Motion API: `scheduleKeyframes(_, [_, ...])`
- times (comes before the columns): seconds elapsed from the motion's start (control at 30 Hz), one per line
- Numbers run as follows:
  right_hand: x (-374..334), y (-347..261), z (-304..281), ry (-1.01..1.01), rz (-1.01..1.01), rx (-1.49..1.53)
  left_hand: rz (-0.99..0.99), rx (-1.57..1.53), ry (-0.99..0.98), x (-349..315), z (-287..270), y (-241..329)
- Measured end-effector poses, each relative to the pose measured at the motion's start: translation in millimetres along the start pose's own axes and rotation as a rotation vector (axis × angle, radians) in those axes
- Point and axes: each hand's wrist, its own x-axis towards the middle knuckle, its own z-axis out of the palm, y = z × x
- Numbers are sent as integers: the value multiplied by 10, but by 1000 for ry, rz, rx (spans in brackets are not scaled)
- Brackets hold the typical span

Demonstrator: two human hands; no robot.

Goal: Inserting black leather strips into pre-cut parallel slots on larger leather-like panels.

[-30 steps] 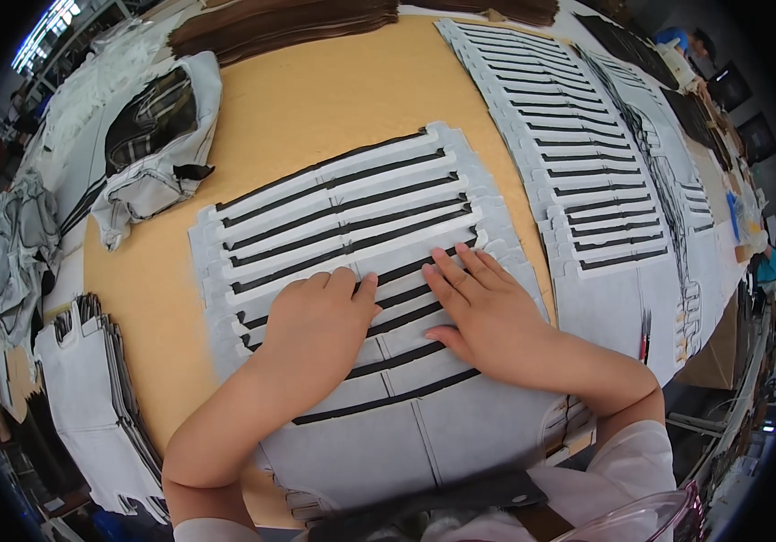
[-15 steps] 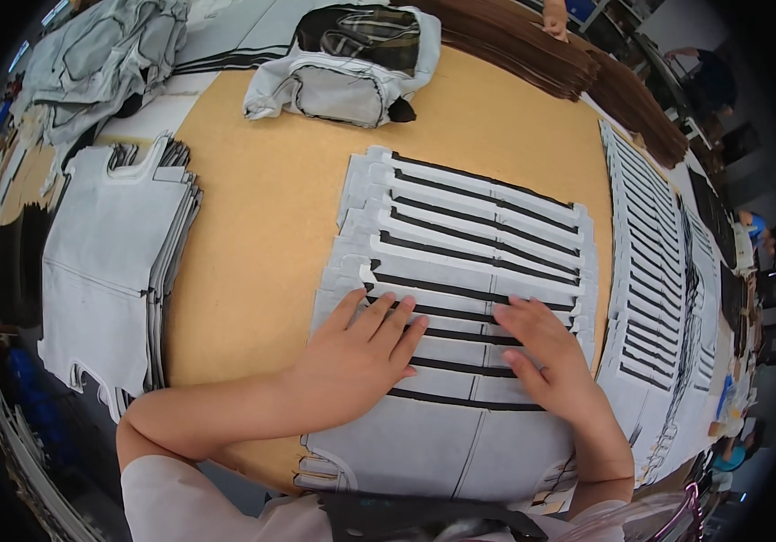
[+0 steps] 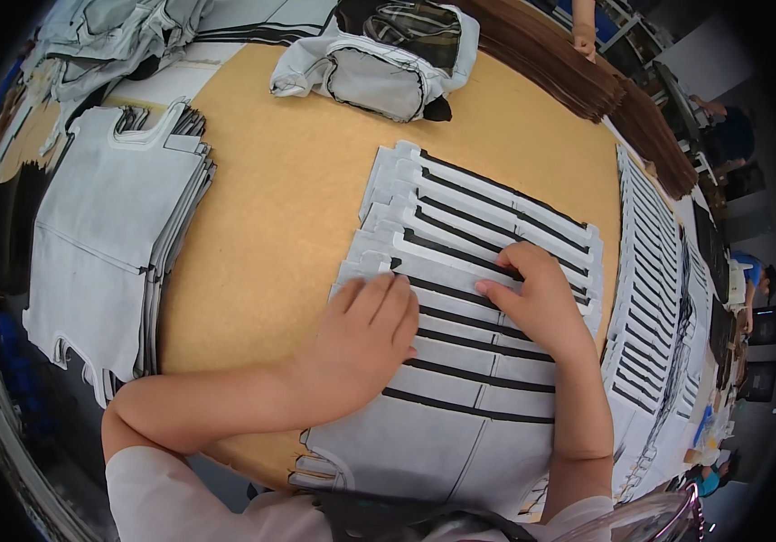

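Observation:
A row of overlapping pale grey fabric panels with black edging strips (image 3: 415, 452) lies fanned out on the table before me. My left hand (image 3: 365, 330) rests on the panels' left side, palm down, fingers stretched out together. Farther up and to the right, my right hand (image 3: 537, 298) touches the black strips near the middle. Its fingers are bent and its thumb stands apart from them, with nothing seen between. The undersides of both hands are hidden.
A pile of grey cut panels (image 3: 94, 230) lies at the left. Another fanned row of panels (image 3: 645, 298) is at the right. At the back are a grey bundle with dark plaid cloth (image 3: 374, 81) and brown stacked strips (image 3: 550, 59). Another person's hand (image 3: 584, 41) is beside the strips.
My right hand has moved farther up the row, and its fingers have bent more. My left hand has shifted slightly, with its fingers closer together. The whole view has tilted a little.

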Motion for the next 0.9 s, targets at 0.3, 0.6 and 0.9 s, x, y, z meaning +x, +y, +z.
scheduleKeyframes(0.3, [343, -379, 401, 81, -273, 51, -80, 74, 25, 34, 4, -251])
scheduleKeyframes(0.6, [379, -333, 676, 292, -316, 181, -64, 1, 105, 85, 52, -346])
scheduleKeyframes(0.9, [320, -353, 726, 341, -418, 146, -74, -7, 74, 109, 53, -365])
